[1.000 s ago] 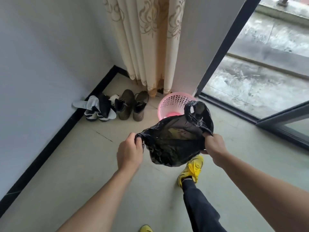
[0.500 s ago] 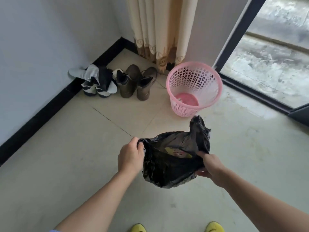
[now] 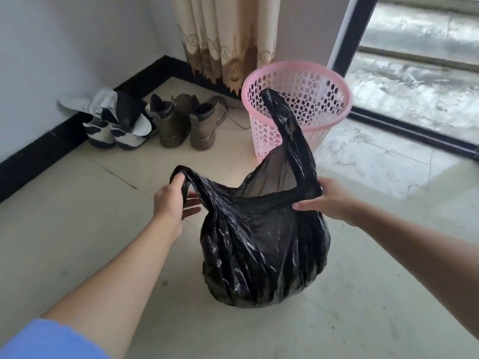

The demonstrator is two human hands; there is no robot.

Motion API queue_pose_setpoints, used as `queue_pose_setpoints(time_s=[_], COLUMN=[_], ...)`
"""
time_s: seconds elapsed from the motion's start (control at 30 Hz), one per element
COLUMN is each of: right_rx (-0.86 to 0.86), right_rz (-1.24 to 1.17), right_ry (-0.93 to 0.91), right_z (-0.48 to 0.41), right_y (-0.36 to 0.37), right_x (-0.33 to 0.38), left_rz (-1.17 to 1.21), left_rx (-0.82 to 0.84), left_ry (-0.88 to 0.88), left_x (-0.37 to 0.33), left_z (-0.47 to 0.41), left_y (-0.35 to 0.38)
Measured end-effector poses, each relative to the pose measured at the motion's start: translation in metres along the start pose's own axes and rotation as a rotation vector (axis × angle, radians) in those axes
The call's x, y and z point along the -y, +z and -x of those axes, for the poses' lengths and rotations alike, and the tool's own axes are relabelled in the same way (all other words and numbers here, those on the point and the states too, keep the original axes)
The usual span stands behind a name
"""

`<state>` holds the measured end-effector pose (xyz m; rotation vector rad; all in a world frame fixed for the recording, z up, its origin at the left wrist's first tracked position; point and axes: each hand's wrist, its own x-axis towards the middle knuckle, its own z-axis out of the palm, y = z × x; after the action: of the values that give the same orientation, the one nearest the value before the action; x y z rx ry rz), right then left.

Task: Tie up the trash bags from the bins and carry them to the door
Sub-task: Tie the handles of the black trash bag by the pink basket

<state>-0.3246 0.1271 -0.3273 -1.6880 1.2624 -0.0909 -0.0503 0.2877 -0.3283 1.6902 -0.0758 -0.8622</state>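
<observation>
The bag (image 3: 261, 250) is out of the bin (image 3: 285, 66) and sits on the floor (image 3: 77, 216) just in front of it. The hands are apart. The left hand (image 3: 171, 200) holds one handle and the right hand (image 3: 331, 200) pinches the other. No knot yet. Tying it and carrying it to the door are left.

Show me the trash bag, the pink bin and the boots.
trash bag (image 3: 261, 255), head view, bulging front.
pink bin (image 3: 311, 95), head view, perforated inner wall.
boots (image 3: 203, 134), head view, one boot's upper.
</observation>
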Motion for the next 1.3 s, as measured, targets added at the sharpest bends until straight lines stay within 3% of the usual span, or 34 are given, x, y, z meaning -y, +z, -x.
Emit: queue_pose_setpoints(time_s=[0.23,0.37,0.47,0.57,0.7,0.8,0.87,0.97,1.1,1.2,1.3], right_rx=[-0.21,-0.254,-0.276,-0.237,-0.12,-0.085,-0.051,-0.046,0.131,0.215,0.327], right_rz=[0.056,-0.018,-0.141,-0.262,-0.323,-0.27,-0.195,-0.077,-0.135,-0.17,-0.352], right_ry=[0.025,0.058,0.071,0.089,-0.014,-0.109,-0.139,-0.086,-0.04,-0.067,-0.187], right_z=[-0.035,-0.02,-0.015,-0.013,0.001,0.007,0.007,0.012,0.025,0.029,0.032], right_y=[0.008,0.015,0.022,0.028,0.033,0.028,0.026,0.03,0.043,0.049,0.053], right_x=[-0.013,-0.014,-0.017,-0.019,-0.018,-0.01,-0.007,-0.007,-0.006,0.001,0.013], left_rz=[0.317,0.257,-0.002,-0.311,-0.315,-0.37,-0.312,-0.042,0.235,0.231,0.209], left_rx=[0.348,0.544,0.691,0.545,0.309,0.222,0.205,0.131,0.018,0.032,0.064], left_ry=[-0.084,-0.124,0.0,0.171,0.172,0.18,0.175,0.141,0.054,0.036,-0.004], left_x=[0.021,0.048,0.06,0.062,0.056,0.055,0.055,0.049,0.036,0.033,0.032], left_z=[-0.011,0.025,0.051,0.051,0.044,0.047,0.048,0.046,0.045,0.044,0.047], left_y=[0.007,-0.004,-0.005,0.009,0.025,0.028,0.029,0.029,0.024,0.024,0.03])
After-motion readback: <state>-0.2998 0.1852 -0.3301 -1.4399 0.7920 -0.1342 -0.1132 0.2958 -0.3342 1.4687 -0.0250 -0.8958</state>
